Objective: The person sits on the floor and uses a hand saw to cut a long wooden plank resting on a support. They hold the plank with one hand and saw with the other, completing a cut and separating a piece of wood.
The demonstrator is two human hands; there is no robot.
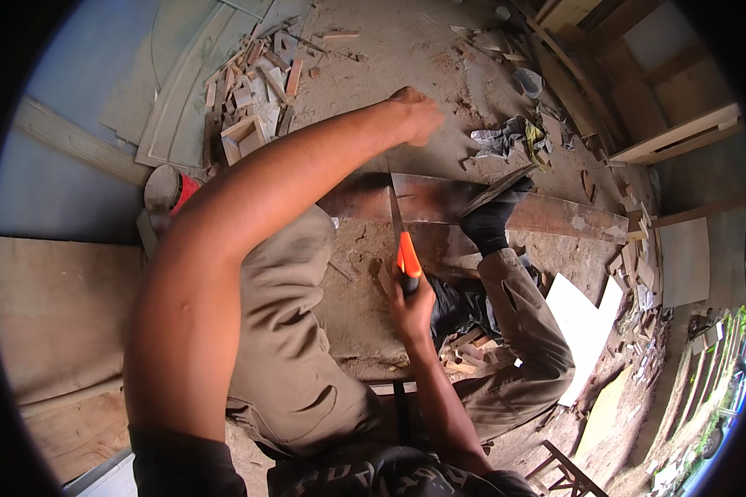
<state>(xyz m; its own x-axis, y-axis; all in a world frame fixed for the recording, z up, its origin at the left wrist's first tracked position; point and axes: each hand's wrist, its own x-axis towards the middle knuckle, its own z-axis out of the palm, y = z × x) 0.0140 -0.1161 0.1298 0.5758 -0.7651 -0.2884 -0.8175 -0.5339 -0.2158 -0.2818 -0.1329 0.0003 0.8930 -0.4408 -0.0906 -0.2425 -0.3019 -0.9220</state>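
Note:
My right hand (pixel 413 308) is wrapped round the orange and black handle of a handsaw (pixel 408 255). The saw's thin dark blade points away from me and crosses a long reddish-brown wooden board (pixel 443 199) that lies crosswise. Beyond the board, past the blade's far end, my left hand (pixel 419 117) is closed in a fist; whatever is in its fingers, if anything, is hidden. My left forearm reaches over the board's left end and covers it. My right foot (pixel 491 222), in a dark sock and sandal, is on the board to the right of the blade.
Wood offcuts (pixel 261 79) are heaped at the far left beside a pale panel (pixel 195 99). A red-banded container (pixel 167 190) stands near my left arm. Crumpled rags (pixel 506 139) lie beyond the board. A white sheet (pixel 584 327) and scattered scraps are at the right, near a wooden frame (pixel 680 137).

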